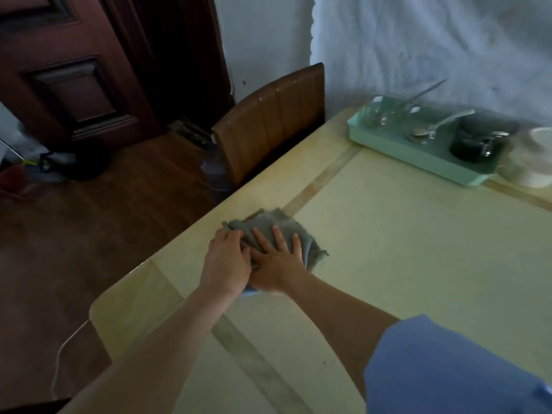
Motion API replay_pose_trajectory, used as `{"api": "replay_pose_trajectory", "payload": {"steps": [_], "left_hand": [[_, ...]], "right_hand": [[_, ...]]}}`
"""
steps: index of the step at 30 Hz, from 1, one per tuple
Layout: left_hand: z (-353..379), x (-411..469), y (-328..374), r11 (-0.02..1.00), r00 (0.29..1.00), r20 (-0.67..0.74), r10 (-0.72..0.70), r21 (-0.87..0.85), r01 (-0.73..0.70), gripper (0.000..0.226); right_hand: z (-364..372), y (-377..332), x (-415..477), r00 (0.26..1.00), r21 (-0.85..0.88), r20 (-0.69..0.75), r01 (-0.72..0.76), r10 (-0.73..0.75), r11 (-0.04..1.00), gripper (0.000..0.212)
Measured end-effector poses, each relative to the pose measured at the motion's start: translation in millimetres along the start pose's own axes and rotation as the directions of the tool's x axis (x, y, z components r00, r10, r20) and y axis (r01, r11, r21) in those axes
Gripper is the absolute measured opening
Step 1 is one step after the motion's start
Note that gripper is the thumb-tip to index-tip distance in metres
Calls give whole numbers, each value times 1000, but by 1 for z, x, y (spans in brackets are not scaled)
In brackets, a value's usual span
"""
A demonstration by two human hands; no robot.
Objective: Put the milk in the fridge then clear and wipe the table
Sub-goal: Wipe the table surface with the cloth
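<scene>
Right hand [277, 261] presses flat on the cloth [267, 221], left hand [227, 259] grips its edge; best keep even pressure, overlapping strokes along the left edge of the bench [388, 249].

One cloth [270, 227], one tray [418, 158], one chair [268, 124]

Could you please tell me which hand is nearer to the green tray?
Right. The right hand lies flat on the grey cloth, on the side facing the green tray; the left hand holds the cloth's other side, farther from the tray.
</scene>
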State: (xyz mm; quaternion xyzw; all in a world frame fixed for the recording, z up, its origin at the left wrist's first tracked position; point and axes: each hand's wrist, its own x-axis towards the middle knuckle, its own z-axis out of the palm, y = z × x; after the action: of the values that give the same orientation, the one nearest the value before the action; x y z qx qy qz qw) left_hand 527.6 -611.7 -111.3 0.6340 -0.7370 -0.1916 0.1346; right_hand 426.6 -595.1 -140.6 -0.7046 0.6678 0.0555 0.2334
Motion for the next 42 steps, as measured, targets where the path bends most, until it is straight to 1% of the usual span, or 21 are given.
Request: {"api": "replay_pose_trajectory", "payload": {"steps": [4, 7, 12, 16, 19, 21, 23, 27, 32, 36, 40, 42], "left_hand": [[3, -39, 30, 1000, 999, 28, 21, 3, -21, 39], [10, -74, 59, 997, 993, 98, 73, -11, -73, 41], [26, -133, 103, 988, 966, 212, 151, -28, -149, 45], [30, -168, 118, 976, 939, 269, 215, -42, -212, 46], [24, -180, 107, 973, 925, 305, 226, -36, -226, 47], [15, -181, 89, 975, 928, 305, 214, -17, -220, 48], [5, -177, 67, 982, 935, 307, 178, 2, -187, 48], [-21, -167, 14, 991, 926, 365, 93, 60, -123, 56], [-62, -141, -52, 992, 938, 344, 41, 96, -79, 51], [-89, -120, -87, 990, 942, 334, 43, 114, -86, 52], [-98, -103, -117, 982, 931, 354, 86, 130, -140, 44], [-99, -101, -128, 984, 927, 365, 91, 109, -140, 48]], "right_hand": [[16, 33, -50, 998, 17, -2, -66, 66, 998, 61], [24, 79, -98, 985, 65, -25, -168, 170, 984, 61], [38, 148, -182, 937, 132, -16, -344, 349, 930, 61], [45, 165, -224, 894, 158, 1, -442, 448, 883, 63], [48, 147, -229, 870, 178, 38, -490, 492, 853, 64], [52, 126, -223, 875, 158, 39, -482, 482, 862, 65], [56, 101, -211, 891, 141, 32, -453, 454, 880, 65], [59, 37, -173, 931, 122, 35, -364, 363, 923, 64], [56, -40, -113, 964, 135, 11, -264, 265, 955, 64], [56, -91, -71, 971, 118, 0, -239, 240, 964, 64], [58, -137, -41, 978, 113, 13, -208, 208, 972, 63], [61, -157, -35, 984, 110, 25, -178, 176, 978, 63]]}}
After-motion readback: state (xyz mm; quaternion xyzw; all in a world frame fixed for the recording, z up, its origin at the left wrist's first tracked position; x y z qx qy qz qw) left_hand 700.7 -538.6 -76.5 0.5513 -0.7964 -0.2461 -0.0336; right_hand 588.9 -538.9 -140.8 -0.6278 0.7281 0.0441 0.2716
